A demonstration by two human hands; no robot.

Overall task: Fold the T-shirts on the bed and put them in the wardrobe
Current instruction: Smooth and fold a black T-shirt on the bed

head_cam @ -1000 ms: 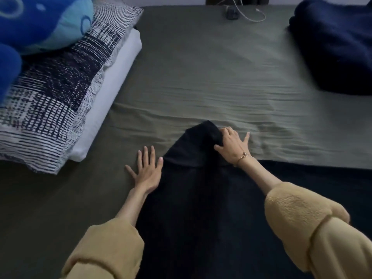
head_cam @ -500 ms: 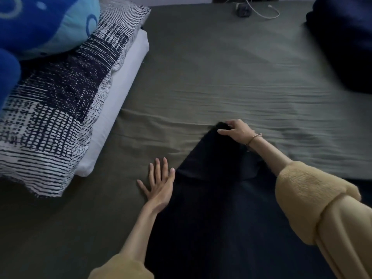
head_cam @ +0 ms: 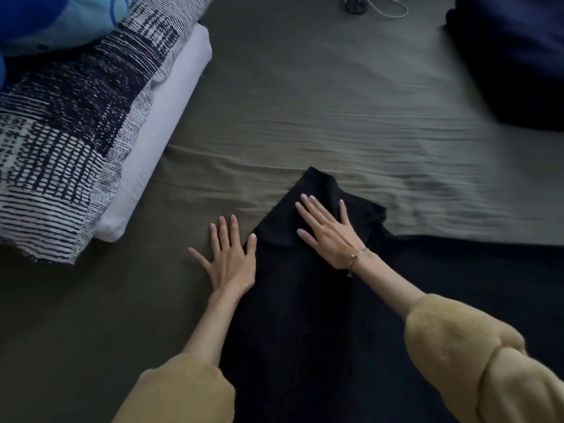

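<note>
**Sleeve folded in, both palms flat on the dark T-shirt**

The dark T-shirt lies spread on the bed, toward its near edge and about midway across, with 1 sleeve turned inward over the body. The right hand lies on that folded sleeve with fingers straight and spread, pressing it down and grasping nothing. The left hand rests flat, fingers extended, half on the sheet and touching the shirt's left border; it holds nothing either.

The cloth looks thin, soft and light, with no stiffness of its own, so it will probably slump and crease wherever it goes unsupported, and may drag the loose sheet beneath it into ripples. The best holds are likely pinches at the corners and along the folded edges, 2 at a time, with the fabric kept taut between them. The wardrobe is out of view.

A patterned pillow sits at the bed's left edge and a navy blanket at the far right corner.
</note>
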